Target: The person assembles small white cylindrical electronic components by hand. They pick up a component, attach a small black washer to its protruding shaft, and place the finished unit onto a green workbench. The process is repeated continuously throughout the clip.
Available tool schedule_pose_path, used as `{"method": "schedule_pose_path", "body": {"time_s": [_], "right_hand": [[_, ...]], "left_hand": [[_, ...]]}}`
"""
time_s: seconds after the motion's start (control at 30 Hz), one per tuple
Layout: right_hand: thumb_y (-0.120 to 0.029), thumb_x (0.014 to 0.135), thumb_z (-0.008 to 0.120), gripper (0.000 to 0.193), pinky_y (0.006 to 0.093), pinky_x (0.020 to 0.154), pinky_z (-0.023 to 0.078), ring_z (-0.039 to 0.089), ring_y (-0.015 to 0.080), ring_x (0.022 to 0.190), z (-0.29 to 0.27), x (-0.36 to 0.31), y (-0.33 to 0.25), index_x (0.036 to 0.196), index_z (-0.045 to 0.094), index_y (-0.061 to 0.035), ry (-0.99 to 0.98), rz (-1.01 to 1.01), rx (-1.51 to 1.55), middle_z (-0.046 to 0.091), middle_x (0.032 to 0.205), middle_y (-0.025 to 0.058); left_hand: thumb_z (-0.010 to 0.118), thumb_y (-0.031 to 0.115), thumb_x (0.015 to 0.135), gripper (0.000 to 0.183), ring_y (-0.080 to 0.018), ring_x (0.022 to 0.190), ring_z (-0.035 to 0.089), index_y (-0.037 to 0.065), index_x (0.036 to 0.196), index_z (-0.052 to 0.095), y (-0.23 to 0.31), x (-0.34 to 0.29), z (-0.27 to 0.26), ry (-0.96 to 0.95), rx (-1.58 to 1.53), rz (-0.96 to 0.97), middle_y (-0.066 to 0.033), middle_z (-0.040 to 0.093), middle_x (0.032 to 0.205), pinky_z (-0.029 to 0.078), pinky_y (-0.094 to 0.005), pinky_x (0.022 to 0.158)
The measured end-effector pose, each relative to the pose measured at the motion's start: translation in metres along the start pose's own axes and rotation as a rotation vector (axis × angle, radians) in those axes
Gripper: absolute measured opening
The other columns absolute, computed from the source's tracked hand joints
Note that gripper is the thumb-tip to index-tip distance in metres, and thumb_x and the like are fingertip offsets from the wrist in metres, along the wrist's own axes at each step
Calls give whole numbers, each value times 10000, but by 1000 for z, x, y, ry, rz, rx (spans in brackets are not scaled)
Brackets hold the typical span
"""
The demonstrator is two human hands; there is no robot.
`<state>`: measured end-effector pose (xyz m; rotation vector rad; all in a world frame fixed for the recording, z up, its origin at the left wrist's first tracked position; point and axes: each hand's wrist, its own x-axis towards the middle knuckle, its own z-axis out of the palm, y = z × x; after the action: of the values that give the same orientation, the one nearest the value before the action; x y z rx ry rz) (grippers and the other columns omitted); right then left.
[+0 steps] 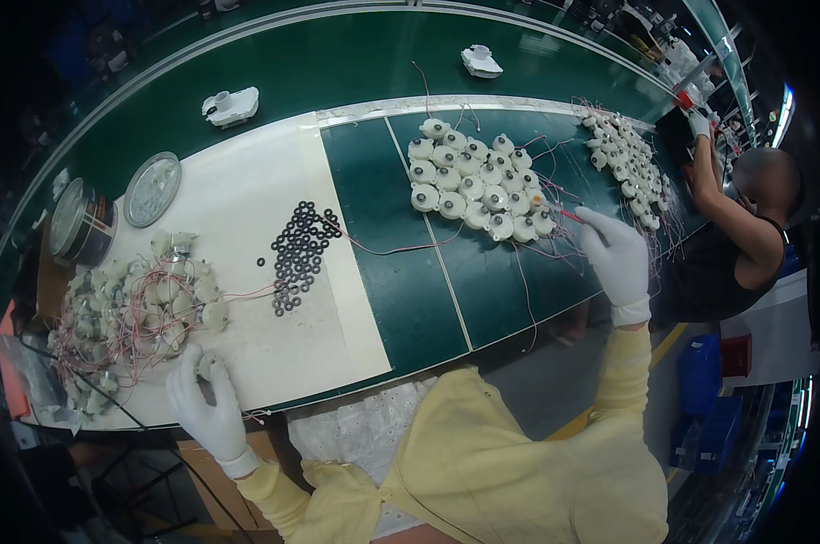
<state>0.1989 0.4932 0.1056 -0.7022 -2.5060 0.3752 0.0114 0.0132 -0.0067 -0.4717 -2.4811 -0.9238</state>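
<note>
My left hand [209, 412], in a white glove, is at the table's near left edge. Its thumb and fingers are curled together around what looks like a small pale motor [209, 366], mostly covered by the fingers; thin wires with a small connector show beside the wrist. My right hand [617, 258], gloved too, is closed on a thin red stick-like tool [570, 216], pointing left toward a cluster of white round motors [471, 188]. These stand close together on the green surface, dark centres upward, red and white wires trailing. The tool's tip is too small to make out.
Black rubber rings [301, 249] lie on the white sheet [238, 344], right of a tangled motor pile [147, 304]. Behind are a tub [83, 222] and a round lid [152, 189]. White parts [231, 107] sit on the green belt [337, 63]. A co-worker [741, 231] works beyond more motors [623, 163].
</note>
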Motion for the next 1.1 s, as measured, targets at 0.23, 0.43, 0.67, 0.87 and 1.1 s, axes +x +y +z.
{"method": "schedule_pose_path", "body": {"time_s": [0.23, 0.43, 0.67, 0.87, 1.1], "right_hand": [[-75, 912, 652, 263, 320, 637, 505, 677, 194, 653, 0, -4, 0, 1133, 787, -32, -28, 69, 46, 707, 767, 108], [-74, 918, 654, 261, 315, 637, 508, 675, 189, 637, -3, -7, 8, 1137, 785, -22, -9, 44, 11, 714, 773, 112], [-81, 926, 659, 262, 304, 649, 518, 684, 169, 657, 2, -8, 12, 1146, 787, -22, -27, 105, 100, 736, 807, 117], [-81, 933, 657, 269, 289, 645, 512, 670, 145, 654, 0, -10, 22, 1162, 782, -16, -37, 124, 89, 730, 801, 108], [-74, 940, 656, 274, 273, 631, 493, 642, 112, 651, 0, -9, 13, 1177, 775, -3, 6, 179, 159, 717, 787, 97]], "left_hand": [[733, 44, 919, 342, -321, 1027, 612, -5, 1255, 684, -3, -2, 1, 9, 13, -2, -145, 691, 1137, 489, -427, 894], [733, 41, 915, 347, -318, 1019, 612, -6, 1255, 682, -3, -2, 0, 5, 11, 9, -144, 690, 1142, 488, -425, 892], [734, 40, 911, 354, -310, 991, 607, -5, 1258, 682, 2, 0, 0, -7, 8, -11, -134, 685, 1110, 487, -421, 869], [735, 42, 908, 359, -317, 1002, 610, -3, 1261, 683, -2, -2, 1, 11, 9, 17, -142, 688, 1122, 488, -425, 880], [732, 44, 913, 360, -322, 1035, 618, -4, 1266, 682, 0, -2, 1, 3, 1, 0, -152, 686, 1145, 493, -423, 891]]}}
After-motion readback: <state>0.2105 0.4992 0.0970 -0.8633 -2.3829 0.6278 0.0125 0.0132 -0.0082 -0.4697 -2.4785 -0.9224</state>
